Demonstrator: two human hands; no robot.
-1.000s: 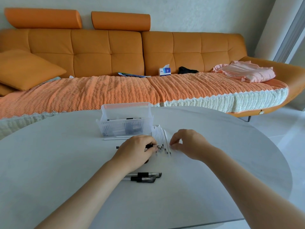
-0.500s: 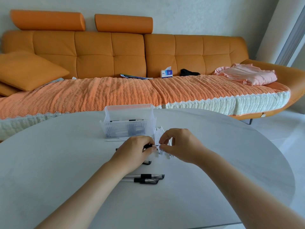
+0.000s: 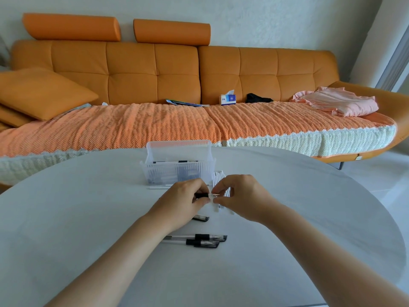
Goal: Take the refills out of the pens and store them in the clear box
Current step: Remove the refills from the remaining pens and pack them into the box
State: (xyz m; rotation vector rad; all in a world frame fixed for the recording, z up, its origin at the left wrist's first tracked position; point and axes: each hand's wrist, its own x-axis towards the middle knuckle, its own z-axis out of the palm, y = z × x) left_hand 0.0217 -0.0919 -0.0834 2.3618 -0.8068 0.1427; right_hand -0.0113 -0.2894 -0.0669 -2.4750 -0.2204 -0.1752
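while your left grip [image 3: 183,200] clamps the pen [image 3: 201,195] and right grip [image 3: 241,198] pinches the refill tip [image 3: 215,194], you're mid-extraction i'd say; next, pull it straight out, then into the clear box [image 3: 179,171].

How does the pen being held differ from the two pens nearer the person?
The held pen is gripped by the left hand, its tip pinched by the right hand; the two pens lie untouched on the table. The held pen is mostly covered; the two pens mostly show. All have black grips.
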